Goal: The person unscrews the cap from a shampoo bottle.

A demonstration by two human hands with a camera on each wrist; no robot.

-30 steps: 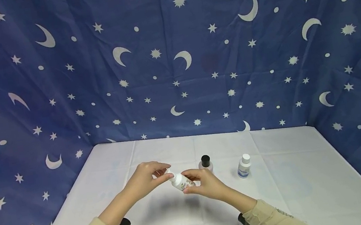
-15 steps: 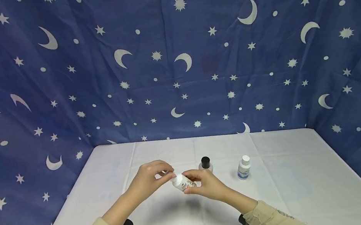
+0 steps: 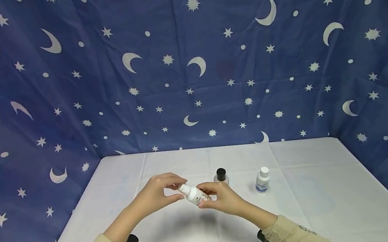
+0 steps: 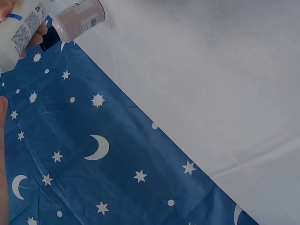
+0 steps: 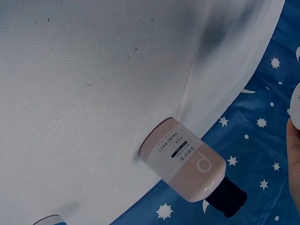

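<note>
My right hand (image 3: 222,197) grips the body of a small white lotion bottle (image 3: 197,196), tilted with its white cap toward the upper left. Around that cap, my left hand (image 3: 161,192) holds its fingers loosely bent, the thumb apart below it; whether the fingertips touch the cap is hard to tell. In the left wrist view the lotion bottle (image 4: 22,30) shows its printed side, and the left thumb (image 4: 2,122) lies clear of the cap. Only the bottle's round base (image 5: 296,106) and part of the right hand (image 5: 294,164) show in the right wrist view.
Behind my right hand stands a pinkish bottle with a black cap (image 3: 221,174); its label faces the right wrist camera (image 5: 180,157). Farther right is a white bottle with a blue label (image 3: 262,179). A white cloth covers the table (image 3: 315,203), before a blue star-patterned curtain (image 3: 157,76).
My left thumb and fingers pinched near the cap half a second ago; the thumb has now come away downward and left, leaving the cap visible. My right hand has stayed about still with the bottle.
</note>
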